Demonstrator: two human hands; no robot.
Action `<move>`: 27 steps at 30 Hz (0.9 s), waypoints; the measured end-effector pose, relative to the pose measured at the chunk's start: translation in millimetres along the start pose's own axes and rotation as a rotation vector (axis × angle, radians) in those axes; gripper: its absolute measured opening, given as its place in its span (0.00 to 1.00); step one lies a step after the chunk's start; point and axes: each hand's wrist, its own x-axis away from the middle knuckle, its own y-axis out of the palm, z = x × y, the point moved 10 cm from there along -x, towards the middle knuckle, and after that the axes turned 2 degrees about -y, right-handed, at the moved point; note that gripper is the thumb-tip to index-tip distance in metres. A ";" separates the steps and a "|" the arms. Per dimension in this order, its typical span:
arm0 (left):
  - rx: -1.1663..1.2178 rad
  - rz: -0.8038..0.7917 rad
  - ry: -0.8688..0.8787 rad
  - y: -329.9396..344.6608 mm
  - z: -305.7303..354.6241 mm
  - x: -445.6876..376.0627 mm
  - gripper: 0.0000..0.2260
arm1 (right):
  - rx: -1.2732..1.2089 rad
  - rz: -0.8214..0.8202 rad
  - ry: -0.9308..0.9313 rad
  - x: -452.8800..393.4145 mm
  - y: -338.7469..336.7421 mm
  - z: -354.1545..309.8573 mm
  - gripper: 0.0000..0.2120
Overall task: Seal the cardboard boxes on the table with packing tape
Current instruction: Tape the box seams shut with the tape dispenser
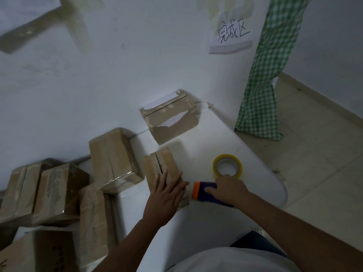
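A small cardboard box [160, 163] lies on the white table [225, 138], its top flaps meeting along a middle seam. My left hand [167, 193] rests flat on its near end, fingers spread. My right hand [229, 188] lies on a blue tool with an orange end [198, 190], just right of the box. A roll of clear yellowish packing tape [227, 165] lies flat beyond my right hand. A larger box [114, 160] with glossy tape over it stands left of the small one. A worn box [170, 116] stands against the wall at the back.
Several more cardboard boxes [55, 189] are piled at the left, beside and below the table edge. A paper sign with handwriting [232, 34] is stuck on the wall. A green checked cloth [269, 75] hangs at the right, above the tiled floor [322, 163].
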 end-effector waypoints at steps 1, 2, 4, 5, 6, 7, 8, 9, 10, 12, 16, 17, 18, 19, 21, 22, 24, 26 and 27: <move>0.031 0.008 -0.009 0.6 -3.5 2.9 0.21 | 0.012 0.021 0.040 1.7 -2.4 9.9 0.23; 0.056 0.019 -0.016 0.2 -7.7 6.3 0.21 | 0.017 0.023 0.075 3.2 -2.5 21.3 0.22; 0.074 0.024 -0.010 0.0 -12.4 10.9 0.21 | -0.037 0.005 0.118 8.5 4.4 38.7 0.19; 0.073 0.015 0.000 0.9 -11.8 10.8 0.21 | -0.053 0.009 0.118 11.0 8.8 40.7 0.18; 0.066 0.008 0.011 1.7 -9.5 9.0 0.22 | -0.030 0.032 0.096 11.6 12.7 37.3 0.18; 0.056 0.009 0.022 1.8 -6.8 7.2 0.22 | 0.013 0.057 0.074 11.7 17.9 30.8 0.19; 0.052 0.014 0.030 1.7 -4.8 6.4 0.22 | 0.038 0.082 0.059 11.8 23.5 24.1 0.19; 0.064 0.017 0.035 2.5 -4.8 6.7 0.22 | 0.036 0.094 0.059 11.7 30.2 20.3 0.18; 0.083 0.019 0.039 3.7 -6.2 8.6 0.22 | 0.016 0.092 0.073 11.9 37.8 20.6 0.17; 0.116 0.037 0.062 6.1 -9.5 14.9 0.22 | -0.021 0.100 0.124 16.3 45.0 27.7 0.17; 0.141 0.060 0.083 6.4 -6.0 15.4 0.21 | -0.195 0.326 0.040 24.3 26.4 13.6 0.15; 0.140 0.061 0.078 5.4 -5.4 13.1 0.22 | -0.373 0.297 0.030 23.1 27.4 3.1 0.13; 0.139 0.057 0.073 4.6 -5.3 10.6 0.23 | -0.601 0.207 0.062 20.8 35.9 -7.0 0.12; 0.138 0.049 0.066 4.2 -6.3 8.4 0.23 | -0.862 0.089 0.128 20.6 49.6 -18.5 0.13; 0.138 0.025 0.054 6.0 -9.4 5.5 0.25 | -1.254 -0.102 0.263 24.6 76.0 -39.7 0.16; 0.140 0.013 0.052 7.3 -10.3 4.9 0.25 | -1.333 -0.142 0.288 26.8 82.1 -44.9 0.17; 0.128 0.011 0.060 7.4 -10.3 5.0 0.25 | -1.354 -0.089 0.254 28.0 79.4 -44.0 0.15; 0.103 0.041 0.075 4.9 -7.8 5.9 0.25 | -1.330 0.032 0.196 29.3 67.7 -39.8 0.10; 0.102 0.060 0.083 3.2 -6.4 6.5 0.24 | -1.323 0.082 0.172 30.4 63.2 -39.2 0.09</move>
